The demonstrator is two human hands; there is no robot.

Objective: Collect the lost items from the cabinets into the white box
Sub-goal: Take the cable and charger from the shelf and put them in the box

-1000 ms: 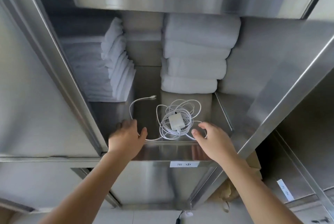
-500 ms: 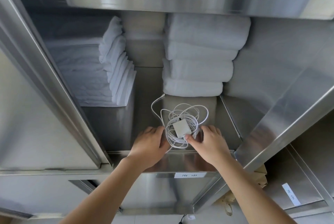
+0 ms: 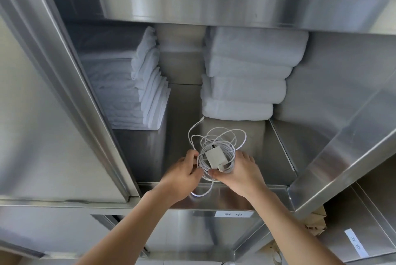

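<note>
A white charger (image 3: 215, 158) with its long cable bundled in loose coils (image 3: 218, 143) lies at the front of a steel cabinet shelf (image 3: 276, 149). My left hand (image 3: 182, 176) grips the coils on their left side. My right hand (image 3: 240, 173) holds the bundle from the right, thumb against the charger block's plug end. One loop of cable (image 3: 201, 193) hangs over the shelf's front lip. The cable's free end (image 3: 201, 118) points toward the towels. No white box is in view.
Folded white towels (image 3: 248, 76) are stacked at the back right of the shelf, thinner folded linens (image 3: 150, 85) at the back left. An open steel door (image 3: 351, 136) stands to the right, a steel panel (image 3: 53, 93) to the left. Labelled shelf fronts (image 3: 232, 214) lie below.
Both hands closed in from the shelf's front corners onto the cable bundle and gathered the spread coils together. The bundle has been drawn toward the front lip, with a loop now hanging over it.
</note>
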